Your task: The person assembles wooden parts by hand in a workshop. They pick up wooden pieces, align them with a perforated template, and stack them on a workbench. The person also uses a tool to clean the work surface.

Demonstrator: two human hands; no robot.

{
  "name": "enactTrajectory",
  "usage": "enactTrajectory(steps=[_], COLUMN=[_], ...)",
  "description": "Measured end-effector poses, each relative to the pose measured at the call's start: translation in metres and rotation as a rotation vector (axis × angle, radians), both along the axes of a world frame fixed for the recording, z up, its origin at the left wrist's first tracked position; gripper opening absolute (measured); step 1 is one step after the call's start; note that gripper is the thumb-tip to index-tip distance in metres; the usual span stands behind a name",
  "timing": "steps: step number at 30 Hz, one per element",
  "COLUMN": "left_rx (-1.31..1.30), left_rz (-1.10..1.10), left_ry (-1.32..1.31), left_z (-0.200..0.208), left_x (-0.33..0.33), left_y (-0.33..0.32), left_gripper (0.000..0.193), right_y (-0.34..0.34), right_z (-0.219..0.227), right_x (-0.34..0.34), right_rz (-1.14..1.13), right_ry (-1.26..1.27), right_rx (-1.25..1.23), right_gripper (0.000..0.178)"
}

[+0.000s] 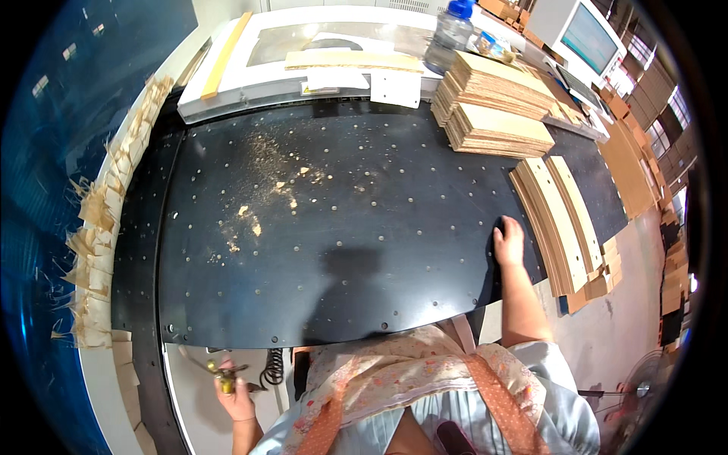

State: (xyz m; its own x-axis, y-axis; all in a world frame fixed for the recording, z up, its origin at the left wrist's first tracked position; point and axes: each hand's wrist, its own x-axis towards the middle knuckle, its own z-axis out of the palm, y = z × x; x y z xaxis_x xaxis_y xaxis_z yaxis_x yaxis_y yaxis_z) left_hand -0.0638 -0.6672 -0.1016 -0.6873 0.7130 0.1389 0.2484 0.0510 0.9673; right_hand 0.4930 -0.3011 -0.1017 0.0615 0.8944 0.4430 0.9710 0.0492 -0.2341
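Low at the left, just off the near edge of the black table (409, 288), my left hand (236, 402) is closed around an air blow gun (226, 377) with a yellowish body and a thin nozzle. A black coiled hose (273, 368) hangs beside it under the table edge. My right hand (510, 241) rests on the table's right part with nothing in it, its fingers loosely stretched. Close to its right lie stacks of narrow drilled wood strips (550, 220). Pale wood dust and chips (284, 189) are scattered over the table's left and far part.
Stacked wood boards (500, 129) stand at the far right, with a blue-capped water jug (451, 38) behind them. A white machine bed (265, 45) bears a wood strip at the back. A ragged-edged barrier (98, 250) runs along the left. A monitor (588, 38) is at upper right.
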Motion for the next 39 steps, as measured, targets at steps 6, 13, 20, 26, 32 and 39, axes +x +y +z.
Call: enactTrajectory(steps=[6, 13, 20, 26, 32, 39], left_rx=[-0.352, -1.066, -1.044, -1.117, -1.04, -0.751], left_rz=[-1.078, -1.064, -0.624, -0.48, -0.063, -0.458], left_ry=[-0.074, 0.502, 0.757, 0.485, 0.192, 0.245], left_z=[0.046, 0.079, 0.11, 0.126, 0.121, 0.069], left_x=[0.081, 0.147, 0.103, 0.044, 0.011, 0.027], left_y=[0.099, 0.156, 0.108, 0.029, -0.033, -0.05], left_gripper=[0.04, 0.034, 0.034, 0.032, 0.03, 0.02], right_y=[-0.012, -0.021, -0.024, -0.024, -0.025, -0.022], right_z=[0.019, 0.023, 0.028, 0.023, 0.02, 0.02], right_x=[-0.022, -0.022, -0.018, -0.012, -0.01, -0.012], right_rz=[-0.027, -0.052, -0.043, 0.012, 0.031, 0.032], right_ry=[0.187, 0.298, 0.392, 0.331, 0.33, 0.333], right_rx=[0.032, 0.022, -0.045, -0.013, -0.011, -0.053], right_gripper=[0.043, 0.046, 0.047, 0.047, 0.045, 0.043])
